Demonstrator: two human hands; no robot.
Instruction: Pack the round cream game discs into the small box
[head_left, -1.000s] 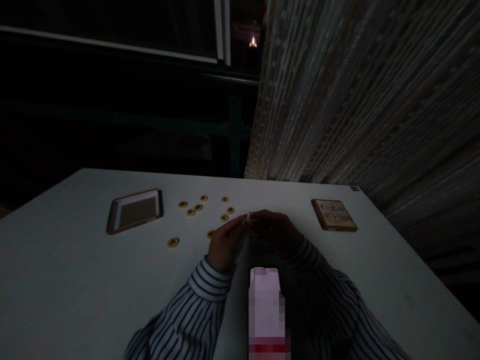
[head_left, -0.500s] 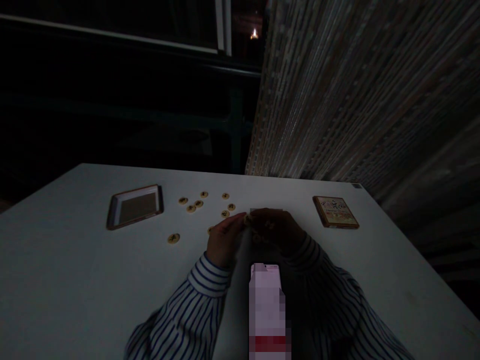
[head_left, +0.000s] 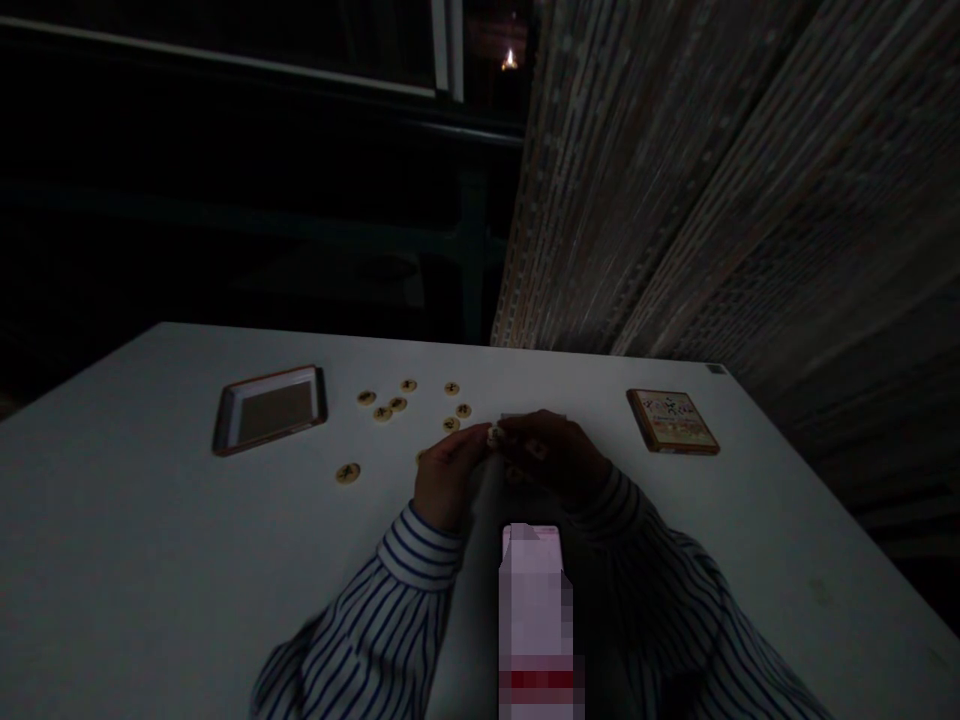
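Observation:
My left hand [head_left: 448,480] and my right hand [head_left: 559,452] meet over the middle of the white table, fingertips together. Between their thumbs and fingers is a small round Chinese chess piece [head_left: 495,435], pale with dark marking, held by both. Under the shadowed right palm another piece [head_left: 514,474] shows dimly; whether that hand touches it I cannot tell. Several wooden Chinese chess pieces [head_left: 397,405] lie scattered beyond my left hand, and a single piece [head_left: 347,473] rests farther left. Part of a pale flat edge [head_left: 517,416] shows behind my right fingers.
An open shallow box tray [head_left: 219,425] stands at the left. On the right lies a printed box lid [head_left: 675,421]. A lit phone [head_left: 534,600], its screen blurred out, lies between my forearms. A strand curtain [head_left: 600,200] hangs past the table's far right edge.
Both hands stay almost in place. The held piece shows a little more clearly between the fingertips, and my right hand has shifted slightly. The rest of the table looks the same.

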